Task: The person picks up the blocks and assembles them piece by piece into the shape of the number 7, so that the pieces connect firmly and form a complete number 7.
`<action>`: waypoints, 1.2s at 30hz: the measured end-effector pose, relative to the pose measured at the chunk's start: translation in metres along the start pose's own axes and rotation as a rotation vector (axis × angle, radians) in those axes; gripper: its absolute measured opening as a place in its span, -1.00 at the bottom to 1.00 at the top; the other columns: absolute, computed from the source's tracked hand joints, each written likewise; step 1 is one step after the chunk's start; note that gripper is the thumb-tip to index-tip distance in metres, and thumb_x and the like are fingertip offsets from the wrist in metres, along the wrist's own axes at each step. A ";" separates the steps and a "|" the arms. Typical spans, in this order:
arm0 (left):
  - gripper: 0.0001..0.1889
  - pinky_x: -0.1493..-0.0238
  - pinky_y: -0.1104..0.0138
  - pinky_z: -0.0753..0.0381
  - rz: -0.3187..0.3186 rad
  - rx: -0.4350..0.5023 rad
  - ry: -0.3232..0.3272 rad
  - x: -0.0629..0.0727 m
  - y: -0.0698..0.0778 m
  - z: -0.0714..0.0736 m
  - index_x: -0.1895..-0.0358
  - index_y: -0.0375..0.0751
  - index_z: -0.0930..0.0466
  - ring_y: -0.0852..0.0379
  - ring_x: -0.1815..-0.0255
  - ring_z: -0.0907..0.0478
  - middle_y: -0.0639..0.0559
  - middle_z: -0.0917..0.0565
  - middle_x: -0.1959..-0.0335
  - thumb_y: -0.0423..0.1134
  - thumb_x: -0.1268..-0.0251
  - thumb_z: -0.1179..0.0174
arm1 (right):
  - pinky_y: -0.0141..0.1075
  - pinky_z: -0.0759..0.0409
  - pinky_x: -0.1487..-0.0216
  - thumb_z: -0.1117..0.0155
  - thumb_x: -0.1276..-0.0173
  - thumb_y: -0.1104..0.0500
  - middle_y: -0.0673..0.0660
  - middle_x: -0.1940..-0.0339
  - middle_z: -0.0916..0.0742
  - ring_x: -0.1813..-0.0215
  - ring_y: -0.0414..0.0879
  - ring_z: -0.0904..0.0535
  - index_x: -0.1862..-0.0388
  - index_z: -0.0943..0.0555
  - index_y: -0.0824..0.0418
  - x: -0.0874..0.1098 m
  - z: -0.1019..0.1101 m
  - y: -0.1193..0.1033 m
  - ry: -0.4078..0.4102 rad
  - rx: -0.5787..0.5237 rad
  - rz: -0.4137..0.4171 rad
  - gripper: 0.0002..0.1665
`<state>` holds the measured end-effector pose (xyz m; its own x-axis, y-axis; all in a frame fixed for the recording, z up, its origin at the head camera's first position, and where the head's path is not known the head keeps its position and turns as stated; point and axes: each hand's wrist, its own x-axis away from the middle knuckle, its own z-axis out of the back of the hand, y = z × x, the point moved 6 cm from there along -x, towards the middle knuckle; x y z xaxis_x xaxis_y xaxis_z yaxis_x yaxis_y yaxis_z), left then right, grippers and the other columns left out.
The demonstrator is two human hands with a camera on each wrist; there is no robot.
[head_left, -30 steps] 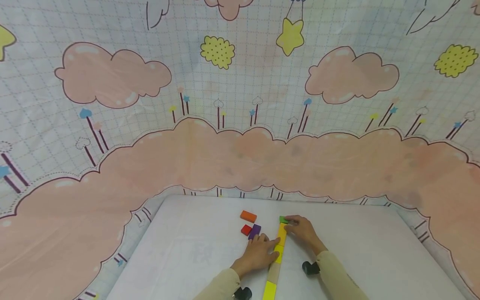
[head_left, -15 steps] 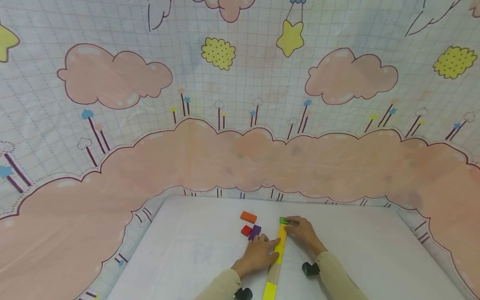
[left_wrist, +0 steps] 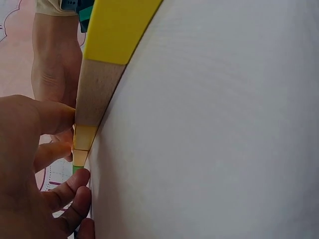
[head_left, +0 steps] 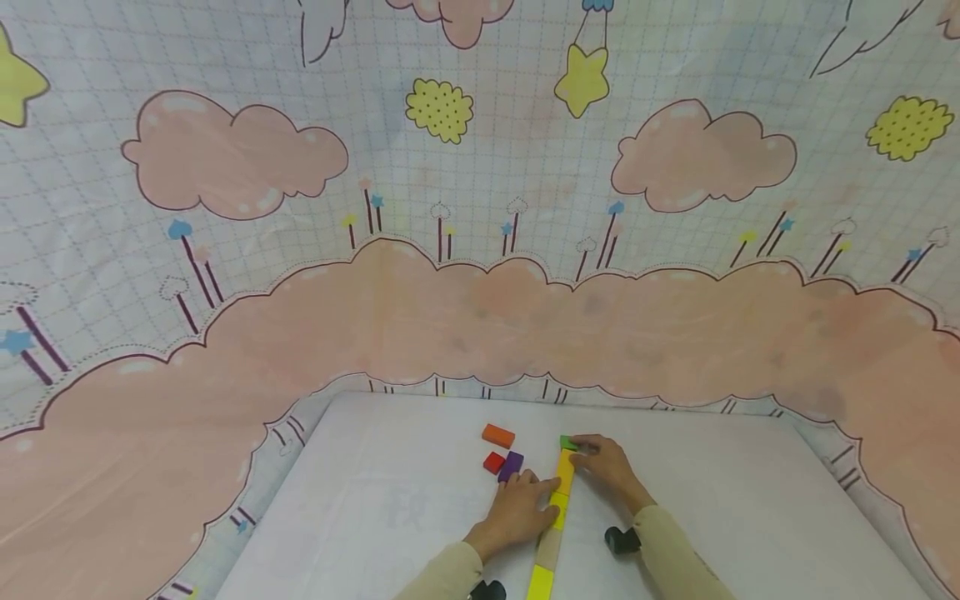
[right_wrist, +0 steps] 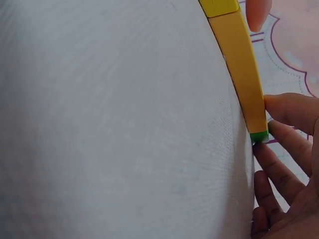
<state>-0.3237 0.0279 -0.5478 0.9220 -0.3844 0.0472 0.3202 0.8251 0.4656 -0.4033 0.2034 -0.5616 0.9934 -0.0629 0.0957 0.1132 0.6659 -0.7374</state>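
A: Starting from the left edge of the worktop (head_left: 360, 500), worth noting what first?

B: Three loose pieces, well in from that edge, toward the far one: an orange block (head_left: 498, 436), a red block (head_left: 493, 462) and, right beside the red, a purple block (head_left: 512, 466). Probably parked outside the row (head_left: 559, 517) to leave working room.

A: Next, going right?

B: The left hand (head_left: 517, 510), fingers spread, just beside the purple block; cannot tell whether touching it. Thumb and forefinger laid against the row's left side, pinching nothing. Likely bracing against sideways drift.

A: And the row itself?

B: Set roughly midway between left and right edges, pointing toward the far edge: a near yellow block (head_left: 540, 583), a plain wooden block (head_left: 548, 548), a second yellow block (head_left: 560, 504), an amber block (head_left: 566, 471), a green block (head_left: 567, 442) farthest out. Laid end to end, seemingly for straightness.

A: Lastly, toward the right edge?

B: The right hand (head_left: 611, 471), fingers loosely parted. Thumb against the amber block, neighbouring fingertips at the green; no pinch visible. Perhaps pressing to keep the joints tight, opposite the left hand's support.
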 end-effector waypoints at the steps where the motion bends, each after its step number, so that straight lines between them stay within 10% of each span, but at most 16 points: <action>1: -0.47 0.17 0.28 -0.29 0.000 0.005 -0.001 0.000 0.000 0.000 -0.35 0.29 -0.45 0.19 0.20 -0.27 0.12 -0.50 0.17 0.11 -0.31 -0.21 | 0.22 -0.26 -0.40 -0.36 -0.28 0.13 0.28 -0.29 -0.59 -0.36 0.25 -0.40 -0.14 -0.65 0.09 0.000 0.000 0.000 -0.001 -0.003 0.001 -0.57; 10: -0.52 0.13 0.30 -0.50 0.009 0.049 0.029 0.002 0.000 0.005 -0.30 0.15 -0.50 0.24 0.20 -0.36 0.14 -0.55 0.14 0.11 -0.35 -0.18 | 0.22 -0.26 -0.40 -0.35 -0.28 0.15 0.28 -0.29 -0.59 -0.36 0.25 -0.40 -0.15 -0.64 0.11 0.001 0.003 0.001 -0.005 -0.008 0.028 -0.57; 26: -0.71 0.11 0.29 -0.56 -0.009 0.041 0.404 0.016 -0.030 0.050 0.02 -0.07 -0.63 0.17 0.21 -0.44 0.06 -0.60 0.16 -0.08 -0.24 -0.33 | 0.21 -0.23 -0.43 -0.35 -0.29 0.13 0.25 -0.31 -0.58 -0.39 0.24 -0.37 -0.16 -0.64 0.09 -0.001 0.000 0.002 -0.008 -0.029 0.017 -0.56; 36: -0.55 0.10 0.21 -0.40 0.080 0.019 0.382 0.010 -0.056 0.051 -0.05 -0.12 -0.60 0.08 0.06 -0.38 -0.02 -0.55 0.10 -0.02 -0.13 -0.40 | 0.22 -0.25 -0.41 -0.35 -0.29 0.14 0.27 -0.31 -0.57 -0.39 0.25 -0.37 -0.16 -0.64 0.10 0.002 0.001 0.002 -0.017 -0.031 0.019 -0.56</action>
<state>-0.3440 -0.0433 -0.5279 0.9598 -0.1345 -0.2464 0.2431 0.8370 0.4902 -0.4010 0.2050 -0.5622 0.9950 -0.0380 0.0927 0.0953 0.6437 -0.7593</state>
